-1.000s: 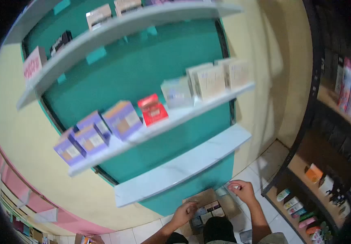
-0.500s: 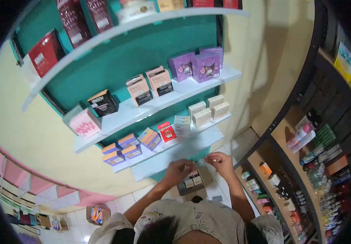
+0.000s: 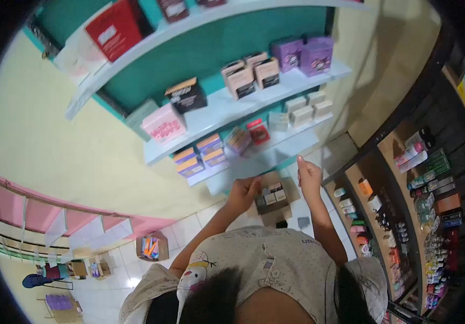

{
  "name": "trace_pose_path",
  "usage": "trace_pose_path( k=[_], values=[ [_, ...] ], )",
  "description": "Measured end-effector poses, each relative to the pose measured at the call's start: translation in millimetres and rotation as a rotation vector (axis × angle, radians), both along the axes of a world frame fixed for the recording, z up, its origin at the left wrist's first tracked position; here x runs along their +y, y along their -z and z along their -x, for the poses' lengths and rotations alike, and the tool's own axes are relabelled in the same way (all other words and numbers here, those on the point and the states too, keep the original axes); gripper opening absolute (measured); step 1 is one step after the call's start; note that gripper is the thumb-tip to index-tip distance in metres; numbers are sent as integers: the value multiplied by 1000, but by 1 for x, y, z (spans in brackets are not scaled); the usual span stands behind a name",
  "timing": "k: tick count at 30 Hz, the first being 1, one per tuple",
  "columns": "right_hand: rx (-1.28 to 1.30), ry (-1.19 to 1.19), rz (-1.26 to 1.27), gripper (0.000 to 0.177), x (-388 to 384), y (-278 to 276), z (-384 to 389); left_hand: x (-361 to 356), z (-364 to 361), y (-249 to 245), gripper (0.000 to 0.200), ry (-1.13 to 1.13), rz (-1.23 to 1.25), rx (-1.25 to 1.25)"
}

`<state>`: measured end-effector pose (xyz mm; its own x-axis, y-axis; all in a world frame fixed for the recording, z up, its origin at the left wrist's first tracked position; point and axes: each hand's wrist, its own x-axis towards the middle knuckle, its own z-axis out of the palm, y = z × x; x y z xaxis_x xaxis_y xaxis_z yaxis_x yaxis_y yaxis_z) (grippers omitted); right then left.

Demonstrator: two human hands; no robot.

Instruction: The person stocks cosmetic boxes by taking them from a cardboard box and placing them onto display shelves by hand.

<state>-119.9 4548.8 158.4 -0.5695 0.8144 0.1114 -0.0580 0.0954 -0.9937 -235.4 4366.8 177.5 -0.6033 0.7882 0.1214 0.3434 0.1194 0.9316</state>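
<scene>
One carton [image 3: 276, 215] of small boxes [image 3: 272, 195]: L hand [image 3: 245, 191] curled at edge, grasp unclear; R hand [image 3: 309, 179] open beside it.

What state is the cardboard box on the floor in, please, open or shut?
Open: the cardboard box has its flaps spread, and small boxes show inside; the left hand is at its rim.

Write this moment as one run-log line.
left hand: at cardboard box rim | right hand: open, beside box | small packs: inside
</scene>
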Motion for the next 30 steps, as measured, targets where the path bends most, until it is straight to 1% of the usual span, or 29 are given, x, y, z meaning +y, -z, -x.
trace_pose_path(
  k=[1,2,3,4,5,6,7,8,9,10,11,13,15,17,19,21,24,25,26,29,30],
  values=[
    [10,-15,24,54,-15,6,6,-17,5,6,45,-22,-23,-3],
    [26,-26,36,53,-24,8,16,-35,8,-2,44,-55,24,3],
    [39,-39,39,53,-32,7,25,-53,15,5,45,-110,-25,-15],
    [-9,-18,65,51,-48,-2,30,-76,22,3,45,-131,2,-51],
    [-9,-36,89,51,-65,0,37,-99,31,3,48,-155,35,-9],
    [-1,-54,100,51,-76,4,47,-121,39,17,50,-207,-49,-67],
    [7,-73,112,50,-87,8,56,-140,44,18,52,-252,-109,-124],
    [-12,-125,115,50,-99,14,64,-159,52,20,52,-300,-100,-59],
    [-31,-178,120,49,-109,19,72,-177,49,16,53,-423,-110,-129],
    [-48,-233,123,49,-116,17,80,-194,52,21,53,-517,-127,-147],
    [-50,-268,-88,43,-121,10,87,-205,48,10,53,-604,-147,-212],
    [-35,-340,-511,34,-124,-4,105,-228,40,1,54,-711,-119,-251],
    [80,-333,-994,29,-112,-38,132,-244,35,8,55,-730,-169,-238],
    [99,-380,-1277,34,-95,-55,160,-249,33,18,56,-743,-192,-206],
    [-6,-495,-1355,40,-72,-62,177,-247,29,29,57,-750,-183,-167],
    [-219,-544,-1283,36,-37,-70,195,-236,26,35,57,-758,-207,-178],
    [-534,-623,-1198,32,11,-78,200,-206,6,47,57,-784,-251,-245],
    [-631,-644,-1177,32,17,-91,199,-194,3,51,56,-795,-272,-266],
    [-783,-652,-1254,30,20,-105,196,-185,0,57,56,-770,-254,-267],
    [-432,-622,-1288,34,65,-65,206,-148,-17,45,57,-743,-179,-249],
    [-359,-634,-1300,38,72,-59,207,-138,-22,41,57,-725,-148,-234]
  ],
)
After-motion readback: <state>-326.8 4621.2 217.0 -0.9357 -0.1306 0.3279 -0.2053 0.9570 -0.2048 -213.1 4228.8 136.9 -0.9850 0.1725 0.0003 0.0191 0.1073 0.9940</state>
